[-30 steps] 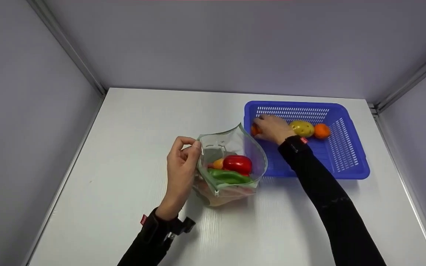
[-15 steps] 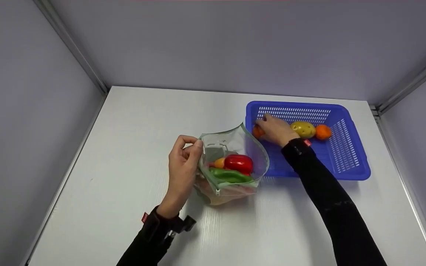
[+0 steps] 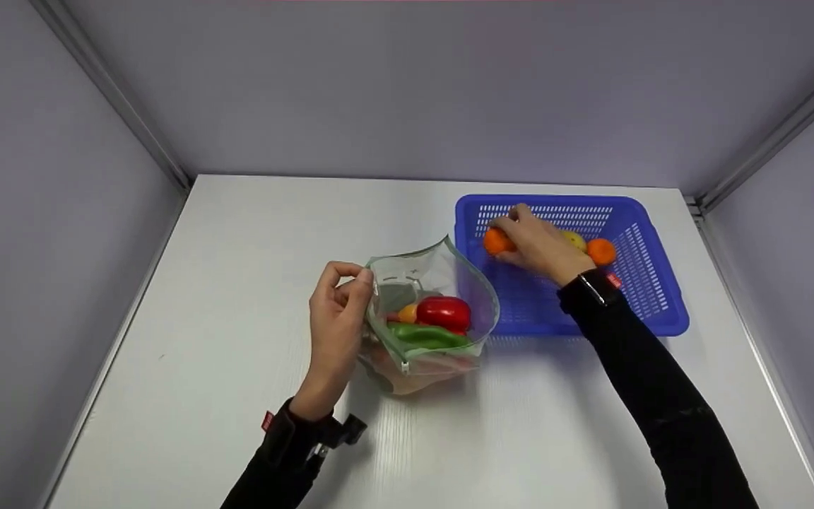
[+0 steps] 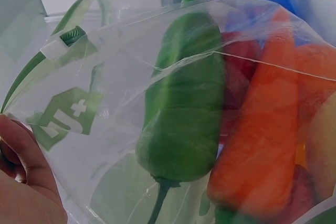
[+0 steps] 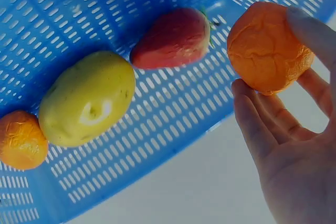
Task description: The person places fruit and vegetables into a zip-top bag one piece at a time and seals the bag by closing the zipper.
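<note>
The right hand (image 3: 540, 245) is gripping a round, wrinkled orange fruit (image 5: 266, 46), likely light and firm, sensibly around its middle.

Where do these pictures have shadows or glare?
Head view: soft shadows beside the black sleeves on the white table; left wrist view: pale reflections streak the clear bag; right wrist view: a bright glint on the yellow potato, and the basket looks lighter blue than in the head view.

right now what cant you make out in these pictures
Head view: the strawberry and part of the potato, hidden by the right hand.
Left wrist view: what the pale item is, cut off by the right edge.
Right wrist view: the loose orange, cut off by the left edge.
</note>
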### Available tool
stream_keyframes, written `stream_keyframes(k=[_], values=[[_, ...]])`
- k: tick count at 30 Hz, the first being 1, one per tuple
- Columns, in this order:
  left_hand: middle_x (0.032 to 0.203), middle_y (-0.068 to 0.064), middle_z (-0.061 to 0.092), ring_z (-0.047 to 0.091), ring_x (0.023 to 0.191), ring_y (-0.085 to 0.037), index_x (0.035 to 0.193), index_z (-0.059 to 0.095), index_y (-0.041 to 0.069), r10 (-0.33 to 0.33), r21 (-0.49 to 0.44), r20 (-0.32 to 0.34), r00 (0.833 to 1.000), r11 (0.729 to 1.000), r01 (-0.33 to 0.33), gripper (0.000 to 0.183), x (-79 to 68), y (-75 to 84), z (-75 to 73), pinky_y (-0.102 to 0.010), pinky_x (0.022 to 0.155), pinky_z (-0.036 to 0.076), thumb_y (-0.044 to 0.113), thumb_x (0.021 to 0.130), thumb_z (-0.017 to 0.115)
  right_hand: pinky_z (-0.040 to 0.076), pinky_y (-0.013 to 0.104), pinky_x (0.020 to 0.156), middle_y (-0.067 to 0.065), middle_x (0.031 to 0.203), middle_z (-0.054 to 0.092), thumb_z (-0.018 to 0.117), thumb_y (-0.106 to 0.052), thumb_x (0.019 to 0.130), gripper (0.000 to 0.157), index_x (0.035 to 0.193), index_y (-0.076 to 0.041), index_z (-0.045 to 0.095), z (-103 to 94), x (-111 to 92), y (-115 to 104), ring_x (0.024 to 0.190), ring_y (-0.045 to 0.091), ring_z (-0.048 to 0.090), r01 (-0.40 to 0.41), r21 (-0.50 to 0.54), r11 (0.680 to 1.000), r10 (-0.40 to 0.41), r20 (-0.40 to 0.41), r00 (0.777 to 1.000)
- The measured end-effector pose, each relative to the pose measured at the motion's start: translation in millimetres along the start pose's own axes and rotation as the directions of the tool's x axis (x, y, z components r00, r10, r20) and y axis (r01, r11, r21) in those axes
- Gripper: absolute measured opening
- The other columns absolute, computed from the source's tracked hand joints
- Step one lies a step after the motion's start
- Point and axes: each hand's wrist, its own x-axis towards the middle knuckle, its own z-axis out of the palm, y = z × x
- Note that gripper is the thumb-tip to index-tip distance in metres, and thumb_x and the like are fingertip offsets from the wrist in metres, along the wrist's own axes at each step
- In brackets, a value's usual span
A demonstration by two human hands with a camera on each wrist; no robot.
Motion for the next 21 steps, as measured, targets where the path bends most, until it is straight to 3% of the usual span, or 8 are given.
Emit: stream_keyframes(k=[5,13,17,21], values=[[0.061,0.005,0.041,0.034,0.053,-0.007,0.107,0.054,0.001,0.000,-0.008,-0.019,1.000,1.000,0.000,0.014,1.9,-0.7,-2.4,-0.024,0.049,0.027,0.015,0.108,0.055,0.054,0.058,0.092,0.022,0.141,0.049,0.079,-0.027,0.095,0.054,0.143,-0.014,0.059,-8.0,-12,-7,0.111,0.042,0.062,-0.040,0.018,0.999,0.041,-0.035,0.999],[0.061,0.005,0.042,0.036,0.054,-0.007,0.106,0.055,0.001,-0.005,-0.001,-0.026,1.000,1.000,0.005,0.015,4.6,-1.3,-3.9,-0.023,0.049,0.029,0.015,0.108,0.056,0.054,0.056,0.095,0.022,0.131,0.058,0.078,-0.033,0.095,0.058,0.144,-0.010,0.059,-18.9,-39,-24,0.106,0.039,0.063,0.008,0.044,0.999,0.000,-0.184,0.983],[0.061,0.005,0.042,0.036,0.054,-0.007,0.107,0.055,0.001,-0.001,0.009,-0.030,1.000,1.000,0.002,0.014,4.2,-0.7,-4.7,-0.023,0.049,0.028,0.015,0.108,0.055,0.055,0.054,0.095,0.023,0.131,0.058,0.076,-0.035,0.094,0.061,0.146,-0.009,0.057,-28.5,-52,-34,0.108,0.039,0.063,0.042,0.107,0.993,-0.013,-0.264,0.964],[0.061,0.004,0.042,0.035,0.053,-0.007,0.108,0.055,0.001,0.006,0.015,-0.033,0.999,1.000,-0.005,0.014,4.4,0.3,-4.9,-0.023,0.048,0.027,0.016,0.108,0.056,0.057,0.053,0.092,0.023,0.130,0.058,0.078,-0.033,0.092,0.062,0.146,-0.010,0.058,-39.5,-64,-45,0.109,0.038,0.064,0.081,0.153,0.985,-0.020,-0.362,0.932]])
